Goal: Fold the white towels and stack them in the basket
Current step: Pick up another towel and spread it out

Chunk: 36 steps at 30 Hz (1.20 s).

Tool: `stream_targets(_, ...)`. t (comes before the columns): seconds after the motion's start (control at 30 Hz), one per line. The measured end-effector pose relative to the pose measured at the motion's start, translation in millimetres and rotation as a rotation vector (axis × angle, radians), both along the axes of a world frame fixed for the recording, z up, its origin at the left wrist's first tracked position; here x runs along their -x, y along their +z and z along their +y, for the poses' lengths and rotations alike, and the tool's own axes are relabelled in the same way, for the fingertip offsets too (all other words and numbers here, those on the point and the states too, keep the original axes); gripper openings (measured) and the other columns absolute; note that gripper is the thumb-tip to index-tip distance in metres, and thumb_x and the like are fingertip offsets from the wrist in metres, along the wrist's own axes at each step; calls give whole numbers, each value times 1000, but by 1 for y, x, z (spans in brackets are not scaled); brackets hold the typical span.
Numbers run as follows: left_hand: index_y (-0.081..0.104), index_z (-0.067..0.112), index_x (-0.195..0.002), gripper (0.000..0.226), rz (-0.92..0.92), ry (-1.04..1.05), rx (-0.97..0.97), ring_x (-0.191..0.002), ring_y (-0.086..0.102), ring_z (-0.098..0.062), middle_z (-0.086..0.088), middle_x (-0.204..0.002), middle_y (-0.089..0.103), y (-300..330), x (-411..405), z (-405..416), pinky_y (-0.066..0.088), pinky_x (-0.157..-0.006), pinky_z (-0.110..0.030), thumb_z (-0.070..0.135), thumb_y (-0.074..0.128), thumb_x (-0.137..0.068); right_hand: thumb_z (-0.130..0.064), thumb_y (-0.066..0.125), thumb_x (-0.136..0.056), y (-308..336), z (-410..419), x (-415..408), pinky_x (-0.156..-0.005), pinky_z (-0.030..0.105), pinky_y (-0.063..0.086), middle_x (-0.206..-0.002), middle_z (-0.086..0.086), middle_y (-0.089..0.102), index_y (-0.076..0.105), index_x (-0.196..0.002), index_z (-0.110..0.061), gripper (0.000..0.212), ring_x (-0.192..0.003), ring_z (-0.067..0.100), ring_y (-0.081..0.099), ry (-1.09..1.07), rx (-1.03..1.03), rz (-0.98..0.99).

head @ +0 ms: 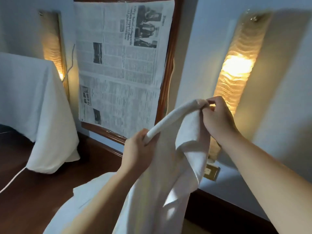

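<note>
My forearms come up from the bottom of the frame, and between them hangs the white towel (152, 191) I'm working on — held up in the air, draping down past the lower edge, so I can't see where its bottom ends. My left hand (137, 153) is wrapped around the top hem, which has bunched into a sort of roll, and my right hand (218, 118) is pinching the far corner of that same edge, up near the lit wall lamp (236, 68). So both hands are closed on the towel, neither is free.

Lower left there's more white cloth (87, 191) lying on the dark wood surface (33, 191), partly behind my arm; can't tell if it's another towel or the same pile. No basket anywhere in view, so stacking is a way off yet, I reckon.

For this step: I'd say the trick is getting that rolled hem flat first — slide the left hand out to the true corner and pull the edge taut between both hands. Right now one side is folded over on itself, and a fold made from that would probably come out lopsided.

Behind it all is a newspaper (123, 65) stuck over a wooden frame, plus something draped in a white sheet (33, 98) on the left.
</note>
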<state>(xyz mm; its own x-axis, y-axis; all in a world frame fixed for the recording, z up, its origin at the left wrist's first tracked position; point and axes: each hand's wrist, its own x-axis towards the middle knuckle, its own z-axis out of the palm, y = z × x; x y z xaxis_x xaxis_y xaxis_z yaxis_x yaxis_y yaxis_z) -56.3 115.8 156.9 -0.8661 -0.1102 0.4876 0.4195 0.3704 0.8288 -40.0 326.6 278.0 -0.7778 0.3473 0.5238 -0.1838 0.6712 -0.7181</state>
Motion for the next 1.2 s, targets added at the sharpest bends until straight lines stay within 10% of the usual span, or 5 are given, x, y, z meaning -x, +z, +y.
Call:
stream_targets(0.17, 57, 4, -66, 53, 70, -245, 18, -49, 34, -9, 9, -52, 39, 87, -31, 61, 28, -45, -28, 45, 69, -96, -12, 63, -91, 18, 62, -70, -94, 55, 59, -104, 8, 75, 63, -115, -32, 31, -102, 30, 72, 201, -15, -463)
stream_targets(0.33, 71, 17, -67, 42, 133, -443, 202, -52, 47, -5, 4, -55, 59, 149, -92, 131, 40, -46, -26, 50, 71, -94, -17, 86, -84, 37, 88, -162, -97, 33, 57, -123, -9, 73, 55, -138, -42, 67, -118, 10, 68, 557, -11, -379)
stream_targets(0.5, 71, 8, -78, 51, 185, -413, 180, -58, 47, -9, -6, -63, 57, 170, -137, 166, 39, -54, -30, 57, 72, -90, -35, 77, -93, 57, 126, -218, -81, 39, 59, -92, -8, 78, 75, -99, -27, 11, -90, 13, 74, 178, -200, -210)
stream_targets(0.87, 77, 23, -99, 23, -287, -668, -23, -83, 73, -20, 3, -85, 77, 27, -223, 190, 57, -73, -33, 41, 62, -103, -29, 80, -86, 105, 191, -321, -87, 35, 59, -89, -6, 80, 78, -95, -21, 13, -88, 17, 77, -27, 62, -63)
stream_targets(1.2, 77, 19, -75, 24, 264, -645, 269, -56, 56, -4, 5, -66, 69, 222, -264, 207, 46, -53, -24, 34, 69, -92, -32, 86, -84, 94, 167, -373, -89, 27, 59, -109, -12, 78, 72, -119, -29, 38, -102, 7, 74, 276, -145, -556)
